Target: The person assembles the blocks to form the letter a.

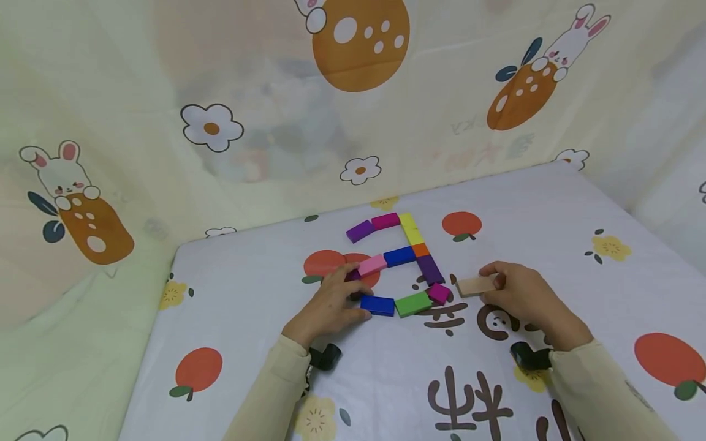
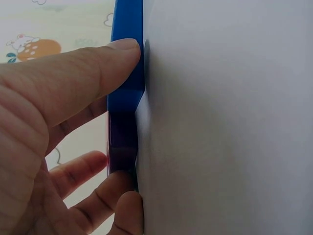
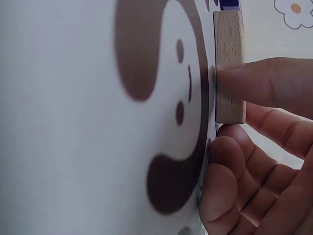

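Observation:
At the lower left of a line of coloured blocks, my left hand (image 1: 331, 303) pinches the end of a blue block (image 1: 380, 306) between thumb and index finger. In the left wrist view the thumb lies along that block's side, and a dark purple block (image 2: 123, 142) sits just past its end, close to the other fingers. My right hand (image 1: 524, 294) holds a plain wooden block (image 1: 473, 286) by its right end, thumb on its near side. The wooden block's left end points towards a magenta block (image 1: 439, 293), with a green block (image 1: 412, 304) between magenta and blue.
Further blocks run on across the white patterned cloth (image 1: 397, 380): pink (image 1: 372, 264), blue (image 1: 399, 256), purple (image 1: 430, 269), orange (image 1: 420, 249), yellow (image 1: 410, 229), magenta (image 1: 385, 220) and purple (image 1: 360, 231). A printed curtain (image 1: 276, 196) hangs behind the table's far edge.

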`<move>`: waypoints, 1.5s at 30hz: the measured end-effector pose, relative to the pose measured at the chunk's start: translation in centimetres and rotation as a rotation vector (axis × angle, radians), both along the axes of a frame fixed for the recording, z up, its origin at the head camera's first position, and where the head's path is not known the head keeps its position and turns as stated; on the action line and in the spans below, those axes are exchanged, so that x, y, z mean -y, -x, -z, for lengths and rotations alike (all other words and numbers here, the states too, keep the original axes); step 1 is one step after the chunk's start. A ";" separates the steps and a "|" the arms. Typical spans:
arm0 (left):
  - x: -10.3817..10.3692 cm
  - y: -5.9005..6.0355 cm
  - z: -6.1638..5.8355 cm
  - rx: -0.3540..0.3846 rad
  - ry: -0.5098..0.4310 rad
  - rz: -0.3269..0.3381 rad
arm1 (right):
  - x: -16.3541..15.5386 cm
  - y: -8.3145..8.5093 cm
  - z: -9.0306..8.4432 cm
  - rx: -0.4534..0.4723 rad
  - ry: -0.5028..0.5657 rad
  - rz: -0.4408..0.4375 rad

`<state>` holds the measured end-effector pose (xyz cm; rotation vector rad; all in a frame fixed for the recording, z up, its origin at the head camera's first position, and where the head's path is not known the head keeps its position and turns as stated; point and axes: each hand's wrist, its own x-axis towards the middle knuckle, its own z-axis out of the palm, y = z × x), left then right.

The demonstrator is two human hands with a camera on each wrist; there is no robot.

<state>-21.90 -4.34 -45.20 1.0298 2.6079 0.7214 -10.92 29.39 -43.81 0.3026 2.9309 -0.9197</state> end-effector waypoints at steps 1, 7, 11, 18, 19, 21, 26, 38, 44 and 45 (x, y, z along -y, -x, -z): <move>0.0 0.0 0.0 0.000 0.000 0.000 | 0.0 0.1 0.0 0.002 0.008 0.004; 0.1 0.0 0.0 0.004 -0.001 -0.002 | 0.0 0.7 0.3 -0.004 0.038 0.006; 0.1 0.0 0.0 0.007 -0.006 0.000 | 0.3 1.0 0.3 0.004 0.051 0.013; 0.1 -0.2 -0.3 0.010 -0.006 0.002 | 0.4 1.1 0.1 0.004 0.064 0.011; 0.1 -0.2 -0.3 0.010 -0.007 0.001 | 0.4 1.0 0.1 0.005 0.070 0.011; 0.1 -0.2 -0.4 0.009 -0.011 0.002 | 0.4 1.0 0.2 0.009 0.086 0.013; 0.1 -0.2 -0.3 0.000 -0.015 0.004 | 0.3 0.9 0.2 0.011 0.137 0.005; 0.1 -0.1 0.0 0.008 -0.007 0.000 | 0.2 1.1 0.5 -0.004 0.141 0.006; 0.1 0.0 0.1 0.002 -0.013 0.005 | 0.2 1.2 0.6 -0.007 0.137 -0.002; 0.1 0.1 0.2 0.001 -0.014 0.006 | 0.2 1.3 0.6 -0.007 0.136 -0.001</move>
